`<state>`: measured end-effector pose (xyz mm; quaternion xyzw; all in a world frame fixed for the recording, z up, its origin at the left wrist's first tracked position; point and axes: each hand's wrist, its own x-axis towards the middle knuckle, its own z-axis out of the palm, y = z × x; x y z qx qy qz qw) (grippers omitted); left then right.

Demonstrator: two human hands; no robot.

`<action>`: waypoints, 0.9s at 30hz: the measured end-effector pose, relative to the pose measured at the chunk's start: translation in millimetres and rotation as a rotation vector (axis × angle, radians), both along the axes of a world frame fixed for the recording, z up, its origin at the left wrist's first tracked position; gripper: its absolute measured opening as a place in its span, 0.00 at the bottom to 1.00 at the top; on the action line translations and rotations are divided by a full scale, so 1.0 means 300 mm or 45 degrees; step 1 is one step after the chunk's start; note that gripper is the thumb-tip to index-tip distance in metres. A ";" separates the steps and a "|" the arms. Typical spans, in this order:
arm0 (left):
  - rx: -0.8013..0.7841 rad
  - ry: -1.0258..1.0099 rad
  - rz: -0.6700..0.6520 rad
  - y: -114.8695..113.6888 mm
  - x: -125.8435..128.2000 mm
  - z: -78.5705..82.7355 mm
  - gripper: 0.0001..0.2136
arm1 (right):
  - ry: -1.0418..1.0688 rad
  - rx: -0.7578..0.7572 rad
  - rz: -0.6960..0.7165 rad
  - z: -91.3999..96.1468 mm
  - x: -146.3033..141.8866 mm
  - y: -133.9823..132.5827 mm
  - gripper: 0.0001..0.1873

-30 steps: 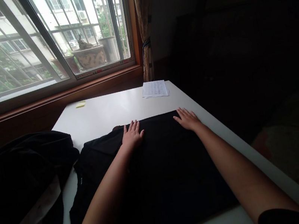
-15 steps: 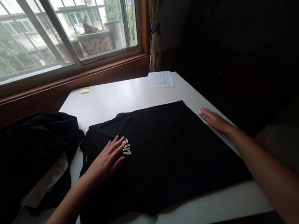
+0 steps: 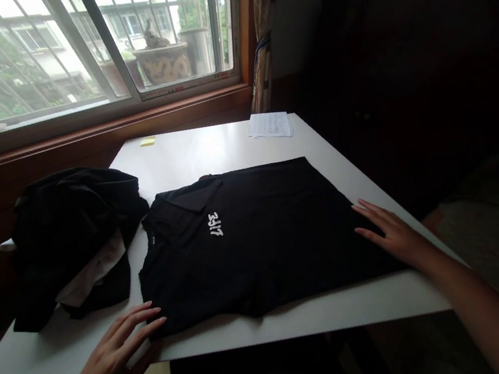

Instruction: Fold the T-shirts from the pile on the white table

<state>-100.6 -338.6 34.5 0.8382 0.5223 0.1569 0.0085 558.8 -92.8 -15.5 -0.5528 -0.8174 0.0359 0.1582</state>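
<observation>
A black T-shirt (image 3: 258,242) with small white lettering lies partly folded and flat on the white table (image 3: 206,149). My left hand (image 3: 115,354) hovers open at the near left corner of the shirt, its fingertips close to the hem at the table's front edge. My right hand (image 3: 391,231) rests open, fingers spread, on the shirt's right edge near the table's right side. Neither hand holds anything.
A heap of dark clothes (image 3: 67,235) with some white cloth lies at the table's left. A paper sheet (image 3: 271,125) and a yellow sticky pad (image 3: 147,141) sit at the far edge under the window. Dark furniture stands to the right.
Both hands slid from the shirt's far edge toward me: the left off the lettering to the near left corner, the right along the right edge. The view pulled back.
</observation>
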 end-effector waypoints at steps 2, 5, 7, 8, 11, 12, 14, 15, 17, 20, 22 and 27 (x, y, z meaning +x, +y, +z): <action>0.003 -0.006 0.000 0.001 -0.011 0.005 0.19 | 0.015 0.052 0.030 0.026 -0.004 -0.024 0.33; 0.042 -0.052 0.004 0.014 -0.012 0.016 0.17 | 0.043 0.151 0.027 0.084 -0.072 -0.062 0.27; 0.070 -0.100 0.020 0.021 -0.006 0.016 0.16 | 0.080 0.184 0.030 0.130 -0.171 -0.107 0.20; 0.073 -0.122 0.030 0.023 -0.001 0.014 0.15 | 0.115 0.179 0.056 0.151 -0.235 -0.137 0.17; 0.052 -0.193 0.071 0.022 0.011 0.000 0.10 | 0.271 0.062 0.368 0.197 -0.466 -0.249 0.10; 0.041 -0.220 0.082 0.020 0.016 -0.006 0.09 | 0.303 -0.025 0.510 0.204 -0.545 -0.288 0.08; 0.018 -0.271 0.104 0.015 0.028 -0.013 0.06 | 0.356 -0.173 0.696 0.205 -0.691 -0.360 0.11; 0.009 -0.294 0.117 0.012 0.035 -0.015 0.06 | 0.373 -0.224 0.745 0.201 -0.753 -0.390 0.17; 0.003 -0.346 0.167 0.007 0.052 -0.016 0.07 | 0.389 -0.279 0.771 0.185 -0.849 -0.439 0.29; -0.053 -0.406 0.293 0.002 0.073 -0.009 0.12 | 0.473 -0.319 0.709 0.159 -0.921 -0.484 0.31; -0.136 -0.417 0.381 0.001 0.080 -0.003 0.15 | 0.571 -0.368 0.645 0.147 -0.928 -0.499 0.29; -0.254 -0.389 0.473 0.011 0.066 0.007 0.19 | 0.701 -0.541 0.606 0.149 -0.889 -0.497 0.28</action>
